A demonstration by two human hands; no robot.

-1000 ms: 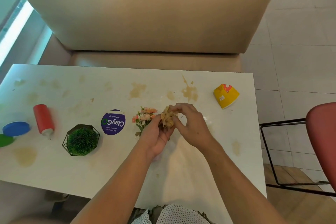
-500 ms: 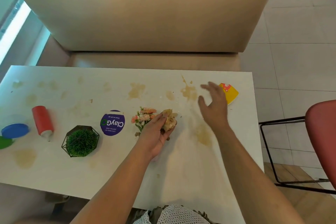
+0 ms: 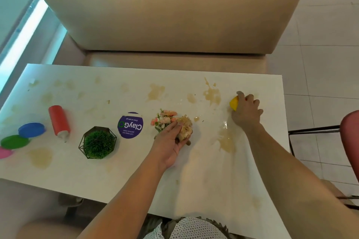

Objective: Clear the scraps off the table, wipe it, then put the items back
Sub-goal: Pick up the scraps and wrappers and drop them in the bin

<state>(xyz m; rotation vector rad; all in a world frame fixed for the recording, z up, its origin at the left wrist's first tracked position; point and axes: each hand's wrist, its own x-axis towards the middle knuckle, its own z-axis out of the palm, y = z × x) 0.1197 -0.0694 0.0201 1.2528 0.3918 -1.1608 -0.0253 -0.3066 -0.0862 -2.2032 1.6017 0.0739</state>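
While the left grip (image 3: 172,137) is curling around a crumpled beige wad (image 3: 185,127) of scraps at the centre of the glossy white worktop (image 3: 136,170), the right grip (image 3: 246,110) is clamping onto a folded yellow carton (image 3: 234,103) at two o'clock; tan stains (image 3: 226,141) are blotching the surface.

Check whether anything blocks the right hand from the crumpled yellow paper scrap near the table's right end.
Nothing visible does: the right hand lies over the crumpled yellow paper scrap, fingers curled onto it.
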